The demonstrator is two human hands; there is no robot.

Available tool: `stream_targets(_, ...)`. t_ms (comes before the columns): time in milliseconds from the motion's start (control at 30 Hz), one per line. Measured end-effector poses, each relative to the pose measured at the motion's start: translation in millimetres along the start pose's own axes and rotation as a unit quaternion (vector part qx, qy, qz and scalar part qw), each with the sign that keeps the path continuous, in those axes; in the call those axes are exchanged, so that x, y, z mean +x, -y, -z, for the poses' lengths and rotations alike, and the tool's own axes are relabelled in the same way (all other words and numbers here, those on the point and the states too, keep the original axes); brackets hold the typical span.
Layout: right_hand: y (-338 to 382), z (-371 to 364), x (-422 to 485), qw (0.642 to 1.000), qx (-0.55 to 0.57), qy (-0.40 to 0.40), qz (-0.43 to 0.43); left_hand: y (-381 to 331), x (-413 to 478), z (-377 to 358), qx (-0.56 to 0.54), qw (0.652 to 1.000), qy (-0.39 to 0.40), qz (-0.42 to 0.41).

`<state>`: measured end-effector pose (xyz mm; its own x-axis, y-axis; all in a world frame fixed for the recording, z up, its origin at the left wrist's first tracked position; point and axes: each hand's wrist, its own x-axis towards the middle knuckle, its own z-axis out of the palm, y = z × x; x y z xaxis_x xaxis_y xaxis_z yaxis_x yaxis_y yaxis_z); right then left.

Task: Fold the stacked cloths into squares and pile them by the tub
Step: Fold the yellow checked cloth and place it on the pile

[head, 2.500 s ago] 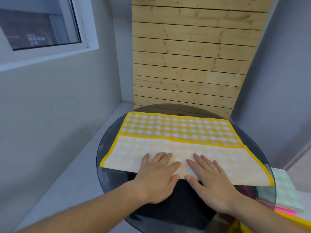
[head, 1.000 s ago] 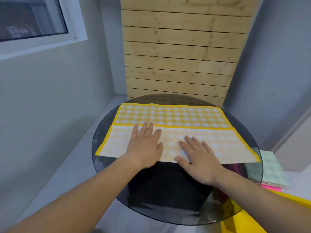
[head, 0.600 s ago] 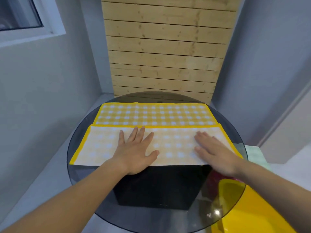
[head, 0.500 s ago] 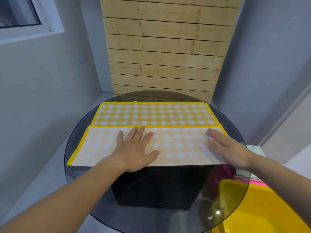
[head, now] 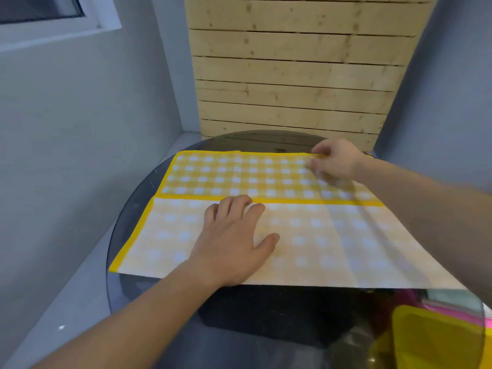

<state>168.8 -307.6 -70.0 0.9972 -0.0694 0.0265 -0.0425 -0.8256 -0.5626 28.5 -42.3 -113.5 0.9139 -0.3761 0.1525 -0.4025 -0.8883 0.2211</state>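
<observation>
Here, a yellow checked cloth (head: 266, 209) lay spread across a round smoked-glass table (head: 127, 230), its near half folded up so that the paler underside faced the camera and its bordered edge ran straight across just beyond the left fingertips. The left hand (head: 234, 243) rested flat on that folded panel, fingers released and spread, palm down, thumb angled to the right. The right hand (head: 336, 162) reached to the cloth's far right corner, where thumb and fingers were pinched on the yellow hem; motion blur softened the fingertips, so how much fabric they gripped could not be told. The brighter checked band lay between the two hands, stretching leftward from the right fingers. Below the right forearm, seen through and past the glass, stood a yellow tub (head: 436, 339), and just beyond it a small pile of cloths (head: 458, 304) in pale green and pink. A dark block (head: 279, 312) sat under the table, on the wrist side of the left hand. Pale wooden planks (head: 292, 75) rose beyond the right fingers, flanked by grey walls.
</observation>
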Motion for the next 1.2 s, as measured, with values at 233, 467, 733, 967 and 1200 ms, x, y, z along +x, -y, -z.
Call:
stream_targets(233,-5.6,-7.0,45.4,1.0,-0.018,0.001,0.022,2.3,1.2,-2.1,0.012,1.0,-0.016,0.005)
stream_targets(467,2.8,-2.5,44.6,0.997,-0.046,0.051,0.032,0.9,-0.5,0.1,0.009,1.0,-0.007,0.007)
stream_targets(733,21.3,16.0,17.5,0.993,0.013,-0.012,0.114,0.4,-0.3,2.3,0.003,1.0,0.005,0.004)
stream_targets(967,35.7,47.4,-63.2,0.983,-0.025,-0.027,0.182,-5.3,-3.3,11.5,0.068,0.997,-0.013,-0.026)
stream_targets(1200,41.7,58.6,-161.0,0.967,-0.129,0.013,0.22,-34.5,-35.8,39.6,0.084,0.931,-0.293,-0.202)
